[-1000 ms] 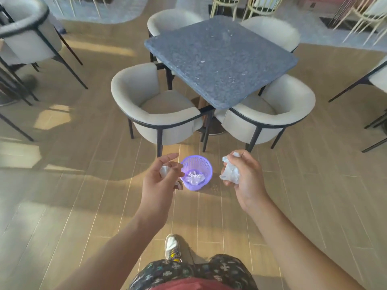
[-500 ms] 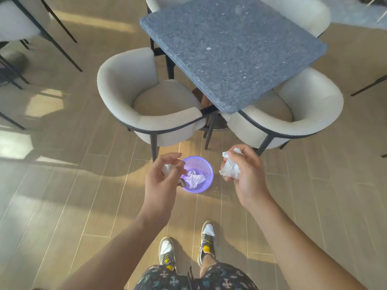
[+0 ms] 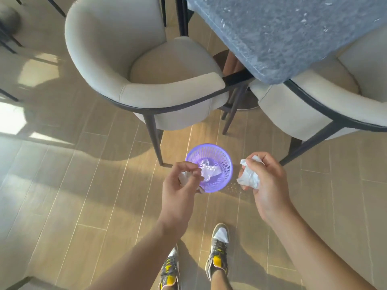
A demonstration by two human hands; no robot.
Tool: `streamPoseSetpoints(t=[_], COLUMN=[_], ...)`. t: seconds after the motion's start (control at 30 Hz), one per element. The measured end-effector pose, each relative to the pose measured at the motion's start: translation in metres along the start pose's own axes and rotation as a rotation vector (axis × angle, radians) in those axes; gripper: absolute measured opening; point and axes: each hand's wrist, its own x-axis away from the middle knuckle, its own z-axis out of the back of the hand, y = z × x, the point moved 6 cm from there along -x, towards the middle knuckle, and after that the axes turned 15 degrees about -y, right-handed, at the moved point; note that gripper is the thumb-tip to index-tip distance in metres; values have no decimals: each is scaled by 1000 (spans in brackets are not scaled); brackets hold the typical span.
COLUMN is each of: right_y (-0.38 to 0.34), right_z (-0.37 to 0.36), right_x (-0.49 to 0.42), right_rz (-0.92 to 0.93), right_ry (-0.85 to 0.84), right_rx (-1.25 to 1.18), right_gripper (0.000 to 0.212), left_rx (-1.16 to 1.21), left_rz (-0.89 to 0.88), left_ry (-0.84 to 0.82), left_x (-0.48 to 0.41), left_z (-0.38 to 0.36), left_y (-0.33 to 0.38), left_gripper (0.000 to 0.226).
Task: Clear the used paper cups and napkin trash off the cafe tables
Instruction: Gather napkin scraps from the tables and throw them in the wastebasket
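**Two napkin wads in hand, one basket on the floor**

1. Purple mesh basket (image 3: 228,164): one, upright on the plank floor, mouth facing up, crumpled white paper (image 3: 210,171) inside.
2. First napkin wad (image 3: 184,177): my left hand (image 3: 180,188) curls round it, overlapping the basket's left rim.
3. Second napkin wad (image 3: 249,177): longer top to bottom, clenched in my right hand (image 3: 267,185), just right of the basket and apart from it.
4. Beyond the basket: left chair (image 3: 117,59), right chair (image 3: 314,105) and one grey table (image 3: 293,38) corner.
5. Open floor lies left and right of the basket.
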Motion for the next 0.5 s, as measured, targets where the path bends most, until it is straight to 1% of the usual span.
streamPoseSetpoints(t=[0.07, 0.23, 0.37, 0.5], right_y=[37, 114, 153, 174], right_z=[12, 30, 44, 59], right_x=[-22, -70, -97, -113], right_rz=[-32, -83, -107, -112], right_ry=[21, 32, 31, 28], right_rx=[1, -11, -17, -14], right_gripper=[13, 15, 15, 11], left_rx=[8, 26, 8, -109], left_rz=[35, 115, 156, 248], left_ry=[31, 69, 61, 62], left_x=[-21, -68, -106, -152], left_z=[8, 22, 25, 29], left_y=[-41, -135, -190, -245], left_gripper=[5, 8, 10, 17])
